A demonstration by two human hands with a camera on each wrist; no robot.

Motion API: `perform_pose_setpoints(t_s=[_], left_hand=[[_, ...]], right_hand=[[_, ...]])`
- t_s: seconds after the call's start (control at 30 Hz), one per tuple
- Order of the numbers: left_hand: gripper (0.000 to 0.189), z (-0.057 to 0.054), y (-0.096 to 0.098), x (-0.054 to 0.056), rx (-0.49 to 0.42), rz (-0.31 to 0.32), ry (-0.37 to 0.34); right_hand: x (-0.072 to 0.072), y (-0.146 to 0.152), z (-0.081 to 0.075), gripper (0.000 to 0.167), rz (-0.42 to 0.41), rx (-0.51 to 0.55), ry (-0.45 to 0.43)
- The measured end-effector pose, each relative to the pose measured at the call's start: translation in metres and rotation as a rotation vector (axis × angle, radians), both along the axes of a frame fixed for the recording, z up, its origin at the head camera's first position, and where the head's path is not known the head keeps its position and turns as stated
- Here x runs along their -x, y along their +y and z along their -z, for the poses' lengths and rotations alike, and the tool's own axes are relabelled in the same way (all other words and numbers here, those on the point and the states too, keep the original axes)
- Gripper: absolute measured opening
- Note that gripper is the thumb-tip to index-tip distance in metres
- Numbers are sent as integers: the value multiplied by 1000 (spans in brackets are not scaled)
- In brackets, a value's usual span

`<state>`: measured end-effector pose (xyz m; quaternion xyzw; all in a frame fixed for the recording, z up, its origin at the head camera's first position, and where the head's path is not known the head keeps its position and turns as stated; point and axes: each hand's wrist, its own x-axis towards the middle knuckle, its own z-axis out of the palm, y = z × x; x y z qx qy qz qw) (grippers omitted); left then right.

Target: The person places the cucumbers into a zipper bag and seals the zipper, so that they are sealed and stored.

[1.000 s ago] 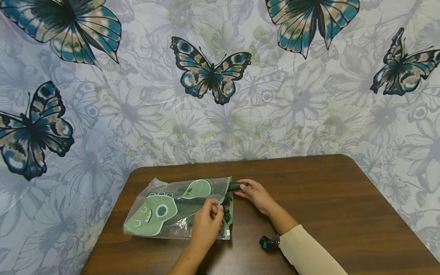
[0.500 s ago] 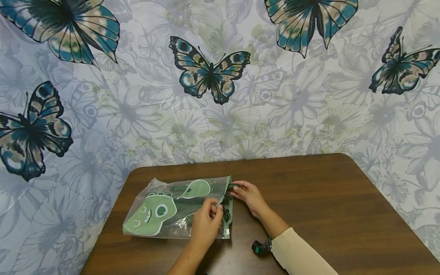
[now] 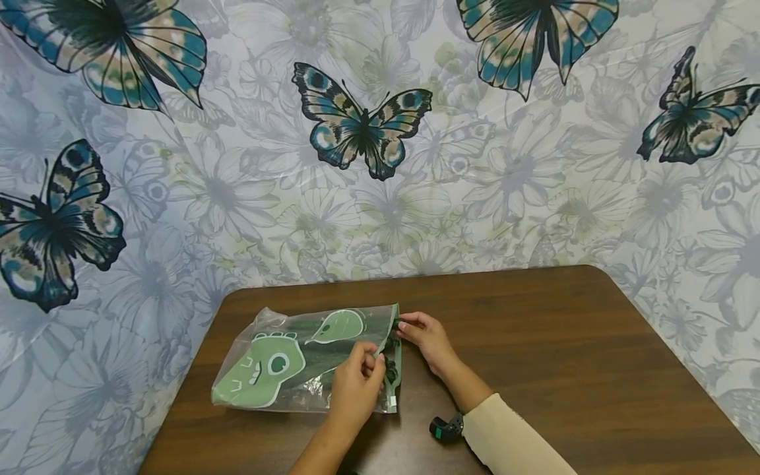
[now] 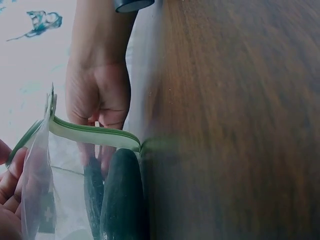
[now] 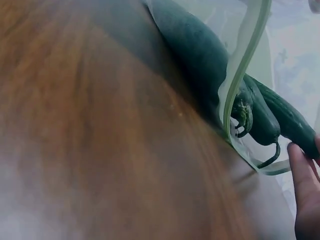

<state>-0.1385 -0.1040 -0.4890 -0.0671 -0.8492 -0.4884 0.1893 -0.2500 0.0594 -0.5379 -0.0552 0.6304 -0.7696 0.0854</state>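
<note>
A clear zip bag [image 3: 279, 369] with green dinosaur prints lies on its side, its mouth facing right. My left hand [image 3: 356, 379] pinches the upper lip of that mouth and holds it up. At the far end of the opening, my right hand [image 3: 429, 336] grips the end of a slim dark green cucumber [image 5: 290, 117] between thumb and fingers. Most of this cucumber is inside the bag. In the right wrist view, a thick cucumber [image 5: 195, 45] and another with a curved stem [image 5: 262, 120] lie beside it. The left wrist view shows the right fingertips past the green zip strip [image 4: 95, 132].
The bag rests on a brown wooden table [image 3: 534, 343] with rounded back corners. Behind it hangs a butterfly-patterned cloth [image 3: 368, 218]. A black wrist device [image 3: 446, 429] sits by the right sleeve [image 3: 510, 435].
My right hand has moved left toward the bag mouth, and the cucumber has slid further inside with it. The left hand keeps its hold on the bag's lip.
</note>
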Motion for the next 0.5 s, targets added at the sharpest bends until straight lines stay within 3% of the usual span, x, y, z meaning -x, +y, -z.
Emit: perform_pose_setpoints(t_s=[0.37, 0.5], left_hand=[[10, 2, 0, 1, -10, 11, 4], [11, 3, 0, 2, -8, 16, -3]], right_hand=[[4, -12, 7, 27, 52, -46, 4], [8, -13, 8, 23, 40, -225, 61]])
